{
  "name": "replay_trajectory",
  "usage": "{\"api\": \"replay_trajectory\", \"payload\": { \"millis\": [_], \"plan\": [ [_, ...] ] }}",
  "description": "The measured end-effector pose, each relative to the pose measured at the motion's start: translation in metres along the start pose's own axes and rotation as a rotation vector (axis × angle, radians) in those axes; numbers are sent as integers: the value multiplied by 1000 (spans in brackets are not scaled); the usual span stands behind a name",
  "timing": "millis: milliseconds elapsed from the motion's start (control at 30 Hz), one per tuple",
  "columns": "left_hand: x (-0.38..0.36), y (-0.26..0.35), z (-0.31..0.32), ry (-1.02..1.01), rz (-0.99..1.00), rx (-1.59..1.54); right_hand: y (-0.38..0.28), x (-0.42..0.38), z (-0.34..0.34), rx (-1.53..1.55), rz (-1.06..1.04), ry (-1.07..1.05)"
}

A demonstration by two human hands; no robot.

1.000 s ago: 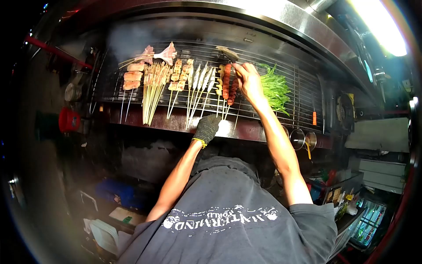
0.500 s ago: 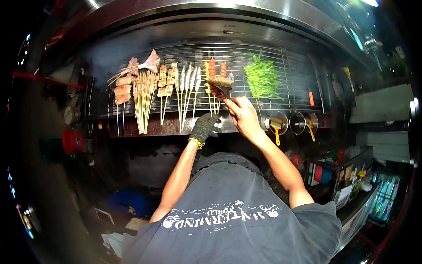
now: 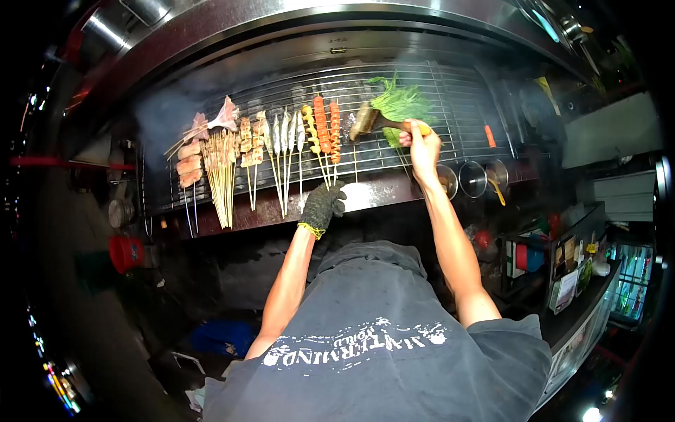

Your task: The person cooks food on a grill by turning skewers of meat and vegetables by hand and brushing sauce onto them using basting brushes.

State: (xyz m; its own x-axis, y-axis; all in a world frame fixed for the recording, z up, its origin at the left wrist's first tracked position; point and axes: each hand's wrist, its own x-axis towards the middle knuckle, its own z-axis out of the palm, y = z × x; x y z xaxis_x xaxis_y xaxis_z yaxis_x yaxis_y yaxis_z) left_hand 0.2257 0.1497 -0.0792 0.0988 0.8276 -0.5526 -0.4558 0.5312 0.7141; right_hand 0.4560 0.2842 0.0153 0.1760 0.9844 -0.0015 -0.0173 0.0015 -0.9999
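Note:
My left hand [image 3: 323,205], in a dark knit glove with a yellow cuff, is closed at the lower ends of several skewers at the grill's front edge. These carry red sausages [image 3: 322,125] and yellowish pieces [image 3: 309,128]. My bare right hand [image 3: 422,149] grips the handle of a basting brush [image 3: 363,122]. The brush's wide bristle head is over the grill, between the sausages and the skewered green vegetables [image 3: 406,102]. Part of the greens is hidden behind the brush handle and the hand.
On the grill grate [image 3: 460,105], fish skewers [image 3: 284,133], meat skewers [image 3: 246,141], a bundle of thin skewers [image 3: 220,162] and pink meat [image 3: 188,169] lie to the left. Cups [image 3: 472,178] stand at the front right, one holding a yellow-handled brush [image 3: 498,191]. Smoke rises.
My right hand has moved right with the basting brush, from over the sausages to beside the greens. The sausages now show fully. My left hand stays at the skewer ends; the view has shifted slightly.

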Motion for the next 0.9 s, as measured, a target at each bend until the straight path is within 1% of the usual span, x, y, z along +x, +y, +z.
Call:
{"api": "replay_trajectory", "payload": {
  "millis": [33, 67, 100, 167, 200, 233, 300, 333, 367, 433, 467, 500, 567, 600, 733, 767, 833, 900],
  "plan": [
    [3, 1, 2, 19, 1, 32, 19, 13, 1, 98, 69, -11],
    [2, 7, 8, 36, -16, -46, 32, 22, 2, 25, 125, -104],
    [5, 3, 7, 36, -15, -41, 34, 28, 5, -66, 103, -81],
    [13, -4, 2, 51, 4, -130, 33, 43, 3, -53, 51, -59],
    [5, -1, 9, 102, 10, -188, 31, 46, 6, 120, 43, -34],
    [-4, 0, 12, 104, 7, -186, 31, 48, 10, 177, 60, -12],
    [-17, -7, 14, 111, -45, -264, 34, 46, 19, -78, 60, -121],
    [-20, -12, 12, 50, -112, -276, 34, 45, 23, -123, 64, -101],
    [-24, -19, 11, -21, -136, -244, 33, 44, 21, -122, 64, -98],
    [-27, -24, 17, -126, -302, -178, 36, 41, 15, 109, 56, -23],
    [-28, -29, 21, -194, -294, -191, 40, 34, 12, 135, 52, -40],
    [-28, -29, 30, -192, -296, -194, 41, 25, 11, 26, 42, -112],
    [-21, -21, 51, -76, -189, -109, 36, 11, 3, -79, 69, -83],
    [-15, -19, 56, -38, -92, -10, 30, 6, -4, -50, 76, -43],
    [-2, 2, 69, 45, -15, 55, 18, -19, -55, 107, 64, 54],
    [-1, 8, 77, 113, 1, 65, 17, -24, -71, 129, 57, 90],
    [15, 9, 70, 50, -19, 77, 12, -34, -106, 107, 11, 150],
    [16, 10, 72, 45, 13, -68, 6, -42, -144, 114, -11, 237]
  ]
}}
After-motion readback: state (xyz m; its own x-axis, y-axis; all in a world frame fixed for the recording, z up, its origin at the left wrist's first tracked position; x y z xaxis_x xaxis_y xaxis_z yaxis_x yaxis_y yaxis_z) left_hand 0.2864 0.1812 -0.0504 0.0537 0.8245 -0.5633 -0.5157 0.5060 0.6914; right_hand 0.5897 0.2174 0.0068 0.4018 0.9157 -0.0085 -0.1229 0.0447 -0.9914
